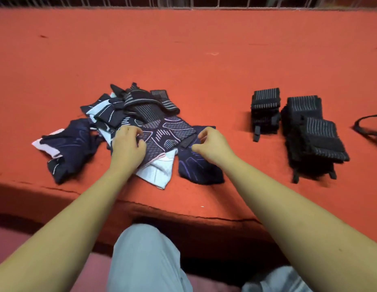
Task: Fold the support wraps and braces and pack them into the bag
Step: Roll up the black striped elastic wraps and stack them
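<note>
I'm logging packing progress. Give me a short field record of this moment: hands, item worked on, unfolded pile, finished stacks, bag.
left hand: grips patterned brace
right hand: pinches the same brace's right edge
unfolded pile: loose braces, left of centre
folded stacks: two, black striped wraps, on the right
bag: not identifiable; black strap at far right edge
surface: red-orange table

Matt knit braces point(162, 133) — ribbed elastic wraps point(265, 110) — on rough red felt point(204, 60)

Rumpled navy braces point(128, 127), folded black wraps point(297, 125)
</note>
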Demonstrator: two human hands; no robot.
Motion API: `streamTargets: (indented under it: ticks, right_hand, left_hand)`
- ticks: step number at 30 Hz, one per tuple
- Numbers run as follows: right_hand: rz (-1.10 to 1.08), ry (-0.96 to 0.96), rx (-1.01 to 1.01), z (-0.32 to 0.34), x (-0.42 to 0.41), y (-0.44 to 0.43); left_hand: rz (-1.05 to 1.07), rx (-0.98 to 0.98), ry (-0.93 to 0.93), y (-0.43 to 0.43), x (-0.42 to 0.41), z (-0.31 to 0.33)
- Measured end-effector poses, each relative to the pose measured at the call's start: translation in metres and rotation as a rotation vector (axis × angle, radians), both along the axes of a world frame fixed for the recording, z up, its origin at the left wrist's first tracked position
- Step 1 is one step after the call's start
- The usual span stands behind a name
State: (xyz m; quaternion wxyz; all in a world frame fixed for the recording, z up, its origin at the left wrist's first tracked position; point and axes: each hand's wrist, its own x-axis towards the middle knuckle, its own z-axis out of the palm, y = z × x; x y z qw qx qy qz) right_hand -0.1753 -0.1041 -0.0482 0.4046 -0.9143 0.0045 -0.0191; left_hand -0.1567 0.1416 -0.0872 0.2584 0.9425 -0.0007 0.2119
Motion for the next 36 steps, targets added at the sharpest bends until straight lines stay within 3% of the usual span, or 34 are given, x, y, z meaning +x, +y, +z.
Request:
streamTargets:
  ticks: [11,16,19,26,32,36]
  right_hand:
    - [0.06,-0.186,-0.012,-0.006,0.102,0.091]
    - [0.047,-0.151,-0.113,-0.007,0.162,0.121]
    - [0.075,-0.063,-0.063,-0.022,0.183,0.136]
    - [-0.002,-0.196,0.021,-0.036,0.202,0.133]
    - [-0.032,-0.454,0.022,0.022,0.188,0.116]
    - [-0.024,-0.5,0.039,0.057,0.155,0.084]
  left_hand:
    - [0.072,0.06,0.103,0.031,0.012,-0.044]
    - [0.074,0.096,0.096,0.032,0.012,-0.046]
    - [0.083,0.125,0.092,0.032,0.013,-0.047]
    - [0.085,0.134,0.096,0.031,0.013,-0.047]
    - [0.076,0.124,0.114,0.032,0.012,-0.045]
    - [0.059,0.115,0.13,0.034,0.012,-0.044]
